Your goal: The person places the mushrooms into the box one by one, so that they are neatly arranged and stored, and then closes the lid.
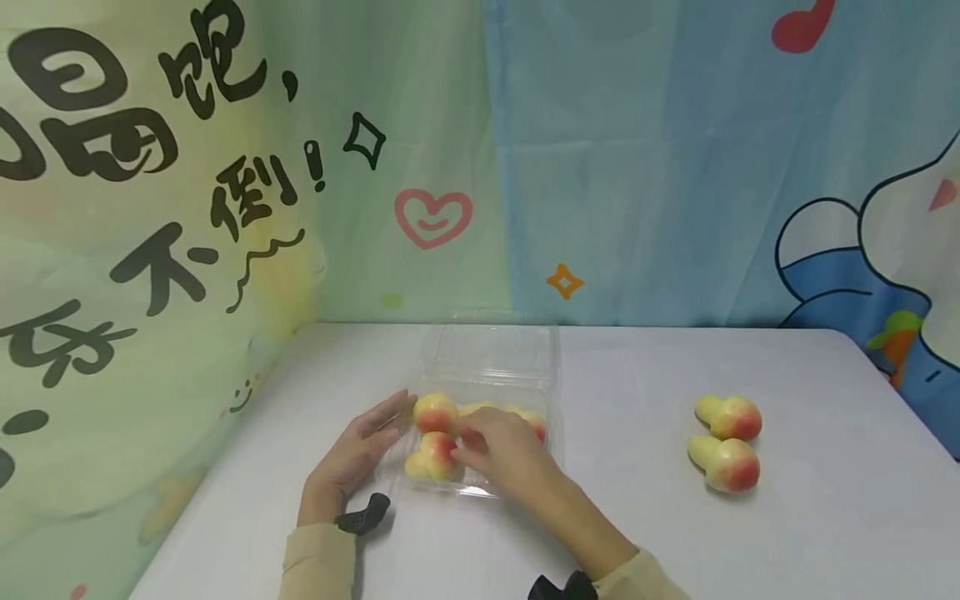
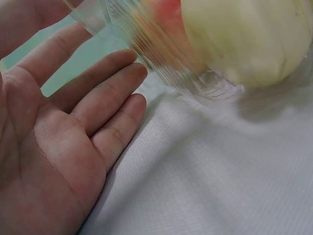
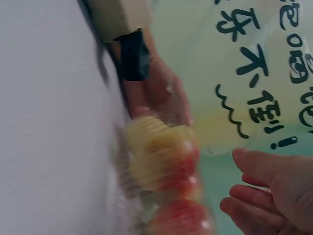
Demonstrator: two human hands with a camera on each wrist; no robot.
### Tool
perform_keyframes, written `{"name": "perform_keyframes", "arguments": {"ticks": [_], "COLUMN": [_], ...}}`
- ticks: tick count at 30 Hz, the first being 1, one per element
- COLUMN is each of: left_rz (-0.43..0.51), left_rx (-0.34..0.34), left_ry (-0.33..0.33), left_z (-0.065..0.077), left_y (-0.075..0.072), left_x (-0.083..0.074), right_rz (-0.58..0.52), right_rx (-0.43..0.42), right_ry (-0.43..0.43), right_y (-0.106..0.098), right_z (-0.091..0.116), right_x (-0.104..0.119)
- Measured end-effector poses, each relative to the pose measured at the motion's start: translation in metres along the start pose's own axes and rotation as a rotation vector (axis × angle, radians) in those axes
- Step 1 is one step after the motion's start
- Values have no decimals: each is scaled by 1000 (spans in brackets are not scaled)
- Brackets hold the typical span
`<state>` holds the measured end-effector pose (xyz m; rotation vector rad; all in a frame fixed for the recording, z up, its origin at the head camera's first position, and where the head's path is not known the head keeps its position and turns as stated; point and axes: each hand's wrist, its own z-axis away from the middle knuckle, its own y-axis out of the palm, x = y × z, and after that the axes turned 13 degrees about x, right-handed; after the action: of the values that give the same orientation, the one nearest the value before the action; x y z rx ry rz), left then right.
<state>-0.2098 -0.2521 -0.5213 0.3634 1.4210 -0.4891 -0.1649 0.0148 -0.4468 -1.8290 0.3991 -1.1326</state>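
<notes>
A clear plastic clamshell box [image 1: 472, 490] stands with its lid [image 1: 495, 350] raised at the back. Inside are several yellow pears with red blush, among them a front-left pear [image 1: 433, 457] and another behind it [image 1: 436, 412]. My left hand [image 1: 360, 450] is at the box's left side; its fingers [image 2: 110, 90] are extended by the ridged plastic wall. Over the box's right part is my right hand [image 1: 510, 454], fingers slightly bent. In the right wrist view, these fingers [image 3: 254, 196] hold nothing and stand apart from the blurred pears [image 3: 164, 156].
Two more pears, a rear one [image 1: 729, 417] and a front one [image 1: 726, 463], lie on the white tabletop [image 1: 622, 517] to the right. A printed curtain [image 1: 600, 167] hangs behind the table and along its left side.
</notes>
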Motion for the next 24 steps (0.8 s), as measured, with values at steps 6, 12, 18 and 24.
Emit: {"name": "perform_keyframes", "arguments": {"ticks": [6,12,18,24], "left_rz": [32,17,-10,-27], "left_rx": [43,47,34,49], "left_ry": [33,46,32,66], "left_z": [1,2,3,3], "left_y": [-1,0,0,-1], "left_x": [0,-2,-1,1], "right_rz": [-49,35,152,244], "right_rx": [-90,-192,-226,-230], "right_ry": [64,103,213,374], "right_y": [-32,-65,-84,-98], "right_z": [9,32,73,118], "right_x": [-1,-20,-54,-84]}}
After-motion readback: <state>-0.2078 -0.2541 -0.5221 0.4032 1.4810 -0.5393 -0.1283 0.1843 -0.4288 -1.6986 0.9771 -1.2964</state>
